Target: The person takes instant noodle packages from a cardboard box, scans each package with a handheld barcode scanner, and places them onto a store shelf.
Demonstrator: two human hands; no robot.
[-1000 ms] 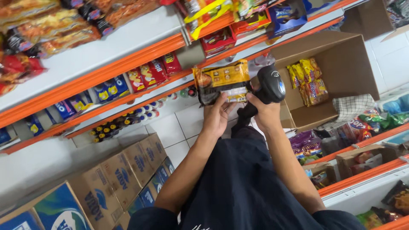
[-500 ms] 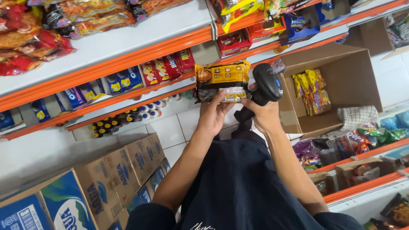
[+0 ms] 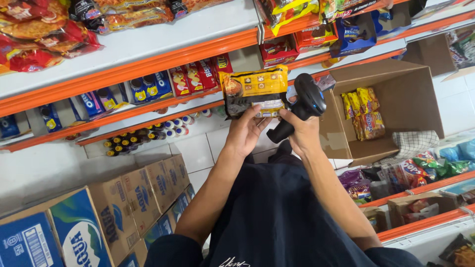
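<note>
So, the person's left hand [image 3: 245, 133] is clamped on the bottom edge of a yellow and black snack packet [image 3: 255, 91], fingers spread up its back side, and the right hand [image 3: 303, 132] is wrapped tight round the grip of a black handheld scanner [image 3: 307, 101]. The scanner's head sits just right of the packet, nearly touching it. Whether a finger is on the trigger can't be made out, since the hand covers that part of the grip.

The packet's lower edge is hidden behind the left hand's fingers. The person's body below the forearms is just dark clothing filling the bottom of the view, cut off by the frame.

Right of the packet there's an open cardboard box [image 3: 396, 84] with a few yellow and orange packets [image 3: 363, 111] lying inside; its far corner runs under the shelving. A checked cloth [image 3: 413, 143] lies just below the box. Left of the packet, orange-edged shelves [image 3: 123, 69] carry red and blue biscuit packs [image 3: 148, 86], and small bottles [image 3: 148, 136] sit on the lowest level, too small to read clearly. Further left and lower, a stack of blue and white printed cartons [image 3: 99, 212] stands on the white tiled floor [image 3: 198, 151], partly cut off by the frame edge.
</note>
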